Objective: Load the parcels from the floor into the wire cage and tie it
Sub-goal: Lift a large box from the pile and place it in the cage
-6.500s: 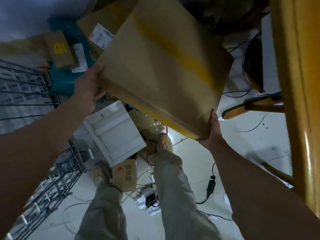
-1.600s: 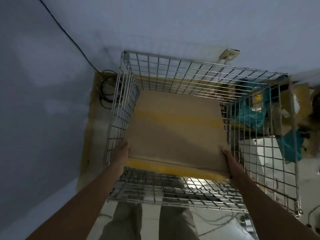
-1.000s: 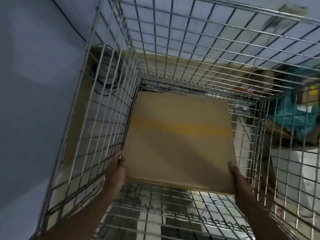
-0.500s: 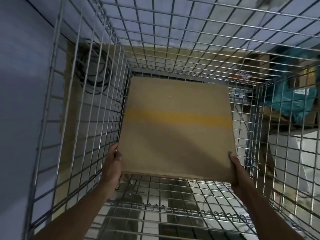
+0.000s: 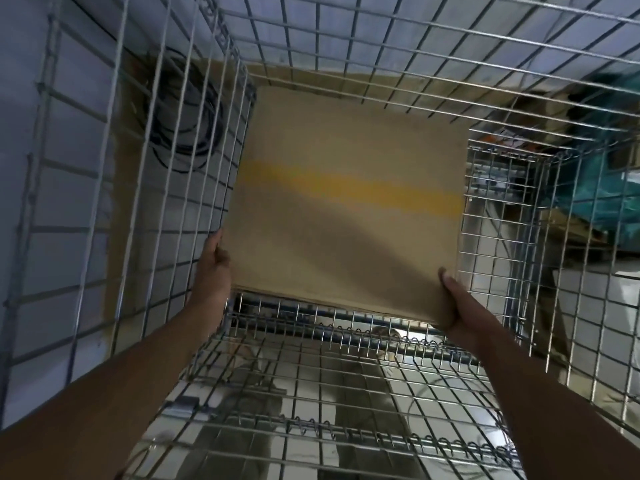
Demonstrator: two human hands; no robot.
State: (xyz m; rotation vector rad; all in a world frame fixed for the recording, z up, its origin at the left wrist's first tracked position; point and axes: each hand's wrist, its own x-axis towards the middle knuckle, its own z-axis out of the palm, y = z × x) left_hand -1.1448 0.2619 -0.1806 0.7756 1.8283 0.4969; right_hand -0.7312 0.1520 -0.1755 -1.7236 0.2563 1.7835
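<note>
A flat brown cardboard parcel with a yellow tape stripe sits low inside the wire cage, its far edge toward the back left corner. My left hand holds its near left edge. My right hand grips its near right corner, thumb on top. Whether the parcel rests on the cage floor I cannot tell.
The cage's wire floor shows in front of the parcel. A dark coil of cable lies outside the left wall. Teal bags and other parcels lie beyond the right wall.
The parcel went from above the cage rim down deep inside it and toward the back left corner. Both hands kept their hold and followed it down.
</note>
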